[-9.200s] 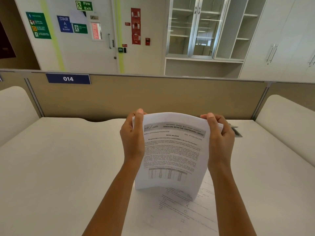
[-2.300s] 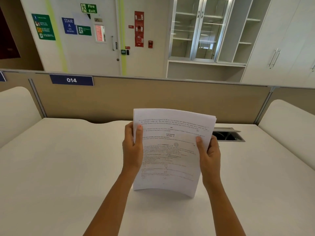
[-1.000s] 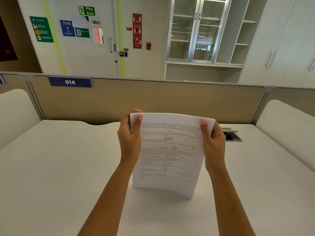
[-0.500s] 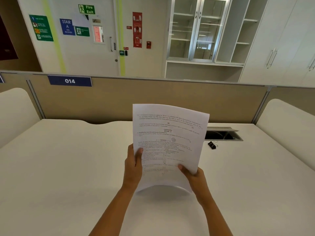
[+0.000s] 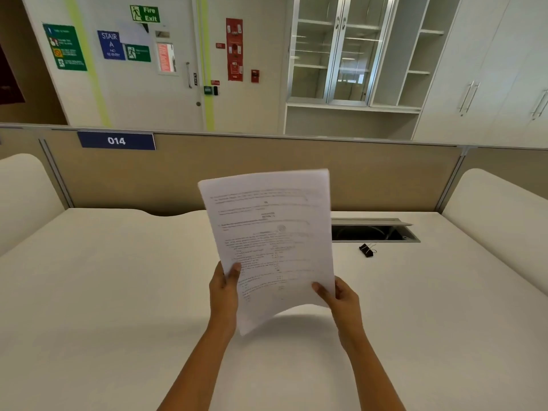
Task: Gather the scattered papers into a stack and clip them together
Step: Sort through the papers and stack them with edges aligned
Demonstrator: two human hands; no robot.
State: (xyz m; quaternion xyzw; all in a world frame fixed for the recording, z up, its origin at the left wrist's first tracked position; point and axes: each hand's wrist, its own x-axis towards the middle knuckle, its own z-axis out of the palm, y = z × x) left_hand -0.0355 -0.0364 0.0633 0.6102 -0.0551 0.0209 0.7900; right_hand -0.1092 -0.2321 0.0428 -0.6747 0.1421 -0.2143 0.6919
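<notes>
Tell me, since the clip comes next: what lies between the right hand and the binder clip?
In the head view, only bare white desk lies between the right hand, gripping the papers, and the binder clip.

Matt white printed paper sheets [image 5: 272,232], smooth matt white desk [image 5: 118,292], black metal binder clip [image 5: 367,250] with wire handles, beige cloth-faced partition [image 5: 267,167] with metal trim, glossy glass-fronted cabinet [image 5: 329,48].
</notes>
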